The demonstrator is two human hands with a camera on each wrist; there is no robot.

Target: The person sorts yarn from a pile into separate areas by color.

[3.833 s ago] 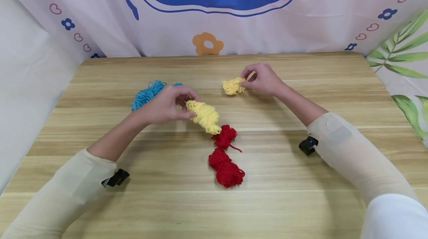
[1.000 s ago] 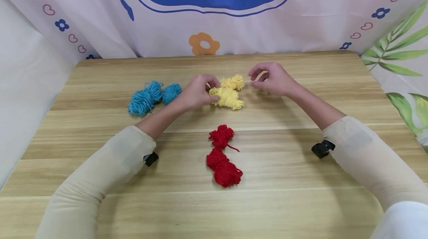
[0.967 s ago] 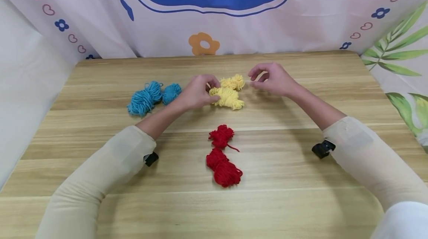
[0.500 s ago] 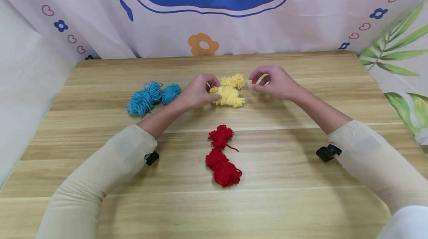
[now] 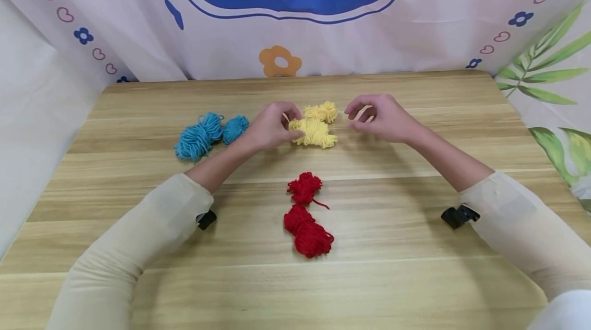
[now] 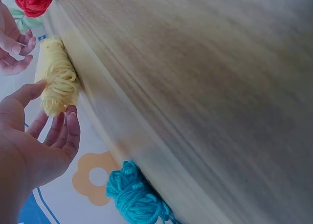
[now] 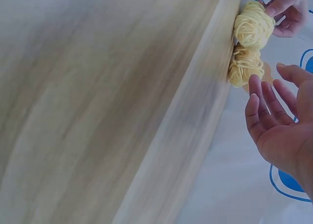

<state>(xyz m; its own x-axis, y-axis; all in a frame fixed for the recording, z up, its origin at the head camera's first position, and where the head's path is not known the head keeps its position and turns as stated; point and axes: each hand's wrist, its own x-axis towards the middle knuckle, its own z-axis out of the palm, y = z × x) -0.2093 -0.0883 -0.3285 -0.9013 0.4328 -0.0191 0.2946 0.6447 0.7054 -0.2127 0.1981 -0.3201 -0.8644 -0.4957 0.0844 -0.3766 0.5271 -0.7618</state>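
Observation:
My left hand [image 5: 275, 127] holds the left end of a pale yellow yarn bundle [image 5: 316, 133] between thumb and fingers; the left wrist view shows the thumb on one side of the yarn bundle [image 6: 61, 75] and fingertips at its end. Touching its far side is a smaller, deeper yellow yarn bundle [image 5: 323, 112]. Just right of both, my right hand [image 5: 383, 117] hovers with loosely bent fingers and nothing in them. In the right wrist view, a small gap separates those fingertips from the smaller bundle [image 7: 244, 67].
Two red yarn bundles, a small one [image 5: 304, 188] and a larger one [image 5: 308, 231], lie in a line mid-table. Two blue yarn bundles, a larger one [image 5: 198, 136] and a smaller one [image 5: 235, 129], lie left of my left hand. A printed cloth [image 5: 221, 47] hangs behind the wooden table [image 5: 221, 294].
Over the last seconds, my left hand brought the pale yellow bundle rightward against the smaller one. My right hand let go of the smaller bundle and drew back right, lately a little toward me.

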